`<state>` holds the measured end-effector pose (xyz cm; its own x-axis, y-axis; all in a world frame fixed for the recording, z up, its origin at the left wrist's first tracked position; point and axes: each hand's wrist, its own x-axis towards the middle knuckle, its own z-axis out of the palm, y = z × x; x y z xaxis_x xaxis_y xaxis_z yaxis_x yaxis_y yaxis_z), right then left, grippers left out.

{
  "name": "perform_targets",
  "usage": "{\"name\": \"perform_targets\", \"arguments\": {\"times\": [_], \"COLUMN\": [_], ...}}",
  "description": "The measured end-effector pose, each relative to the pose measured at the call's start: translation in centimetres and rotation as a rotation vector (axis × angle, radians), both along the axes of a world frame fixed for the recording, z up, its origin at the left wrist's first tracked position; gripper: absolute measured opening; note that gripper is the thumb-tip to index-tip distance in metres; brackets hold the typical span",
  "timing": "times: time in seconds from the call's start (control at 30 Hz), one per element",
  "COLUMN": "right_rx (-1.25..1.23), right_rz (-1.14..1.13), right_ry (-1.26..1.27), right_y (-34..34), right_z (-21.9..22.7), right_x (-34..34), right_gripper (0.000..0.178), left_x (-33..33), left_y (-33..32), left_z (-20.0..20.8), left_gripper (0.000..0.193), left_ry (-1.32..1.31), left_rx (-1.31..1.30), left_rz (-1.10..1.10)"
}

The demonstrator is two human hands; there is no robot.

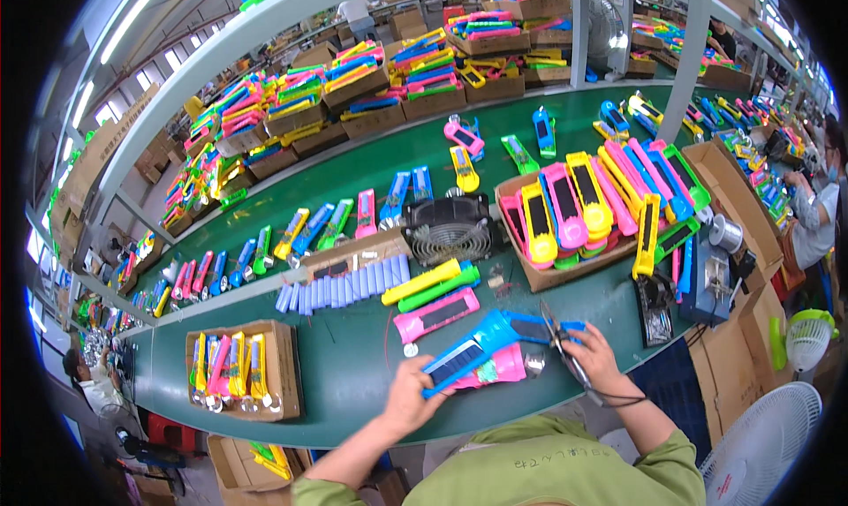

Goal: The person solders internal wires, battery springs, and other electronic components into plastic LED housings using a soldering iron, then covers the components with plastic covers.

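Observation:
My left hand (pixel 408 398) is closed round the lower end of a blue plastic lamp housing (pixel 490 334) with a dark panel set in it. A second blue piece (pixel 533 328) runs from its top end toward my right hand. My right hand (pixel 594 358) is closed on a pointed metal tool (pixel 558 336) that looks like pliers; its tip stands over the blue piece. Whether these fingers also grip the blue piece, I cannot tell. Beneath the housing lies a pink housing (pixel 505 366). Just beyond are a pink panelled housing (pixel 437 317), a green one (pixel 439 288) and a yellow one (pixel 422 282).
Lilac battery cells (pixel 344 285) lie in a row by a black fan (pixel 449 230). Cardboard boxes of housings stand left (pixel 287 365) and right (pixel 534 281). A solder spool (pixel 726 233) sits by a blue unit (pixel 709 281). Co-workers (pixel 817 210) are at the sides.

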<state>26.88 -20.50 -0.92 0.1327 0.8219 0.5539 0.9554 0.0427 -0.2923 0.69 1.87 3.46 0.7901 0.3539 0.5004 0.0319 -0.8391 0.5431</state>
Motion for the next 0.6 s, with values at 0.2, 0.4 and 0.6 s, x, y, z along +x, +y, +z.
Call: {"name": "perform_targets", "arguments": {"times": [0.2, 0.4, 0.6], "right_rx": [-0.169, -0.264, -0.328], "right_rz": [-0.032, -0.055, -0.116], "right_ry": [-0.007, -0.008, 0.001], "right_y": [-0.6, -0.2, 0.0], "right_z": [0.1, 0.6, 0.0], "right_x": [-0.2, -0.6, 0.0], "right_gripper": [0.039, 0.036, 0.031], "left_x": [14.4, 29.2, 34.9], "left_y": [16.5, 31.1, 34.6], "left_z": [11.3, 0.7, -0.7], "left_gripper": [0.045, 0.055, 0.070], "left_ry": [0.041, 0.000, 0.817], "left_rx": [0.191, -0.027, -0.204], "left_rz": [0.216, 0.507, 0.222]}}
